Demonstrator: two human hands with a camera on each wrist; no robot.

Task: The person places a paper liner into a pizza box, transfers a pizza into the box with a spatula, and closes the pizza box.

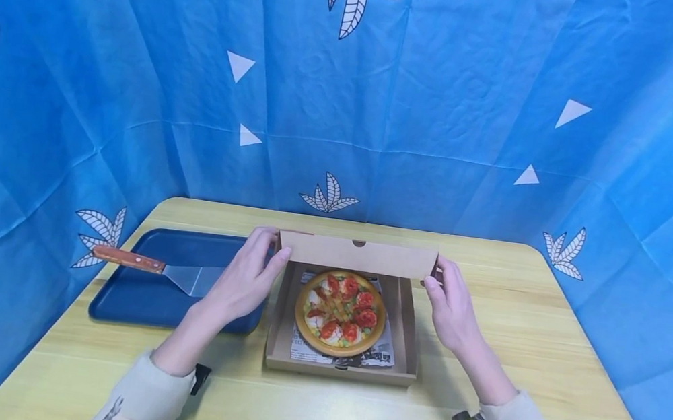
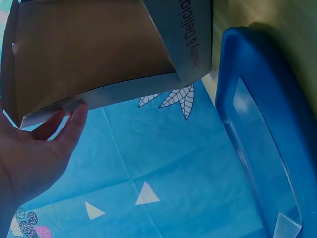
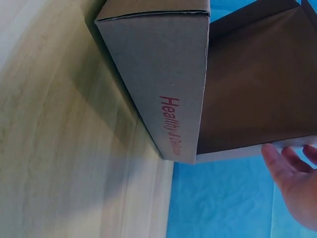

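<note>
A cardboard pizza box (image 1: 336,372) lies with its lid (image 1: 356,256) raised and tilted over the back. Inside, a round pizza (image 1: 340,313) with red and white toppings rests on printed paper (image 1: 382,355). My left hand (image 1: 247,279) grips the lid's left side, its thumb on the front flap. On the opposite side, my right hand (image 1: 451,309) holds the lid the same way. Both wrist views show fingers against the lid's edge, in the left one below the brown inner face (image 2: 89,49). Red lettering runs along the box's side wall (image 3: 158,74) in the right wrist view.
Left of the box lies a blue tray (image 1: 138,306), partly behind my left forearm. A spatula (image 1: 127,259) with a wooden handle and metal blade lies across it. The wooden table (image 1: 521,309) is enclosed by a blue patterned cloth (image 1: 444,99).
</note>
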